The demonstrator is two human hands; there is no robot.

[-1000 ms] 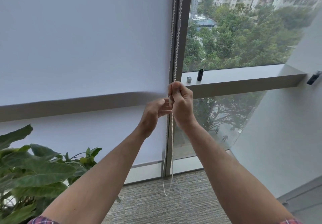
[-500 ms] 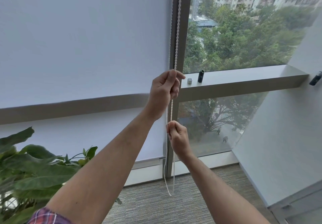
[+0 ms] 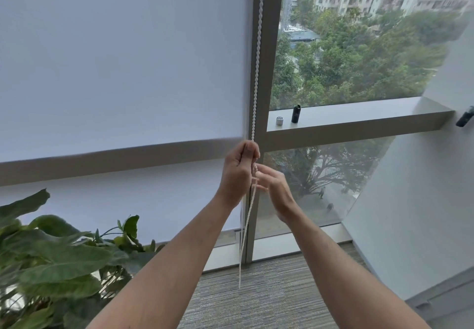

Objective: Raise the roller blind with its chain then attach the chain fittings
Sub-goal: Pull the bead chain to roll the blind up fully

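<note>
A white roller blind (image 3: 123, 59) covers the left window pane, its lower edge level with the grey crossbar. The white bead chain (image 3: 257, 54) hangs twisted along the window post and loops down to near the floor. My left hand (image 3: 237, 172) is closed around the chain just under the blind's right corner. My right hand (image 3: 275, 187) is right beside it, a little lower, fingers spread and loose next to the chain. A small silver fitting (image 3: 279, 121) and a black cylindrical fitting (image 3: 296, 114) stand on the window ledge (image 3: 359, 116).
A large leafy plant (image 3: 51, 257) fills the lower left. Grey carpet (image 3: 269, 298) lies below the window. A white wall (image 3: 423, 187) angles in at the right, with a small black object (image 3: 464, 119) mounted on it.
My left hand has pulled the chain down from ledge height to below the crossbar. My right hand let go lower down, rose and opened beside the left hand.
</note>
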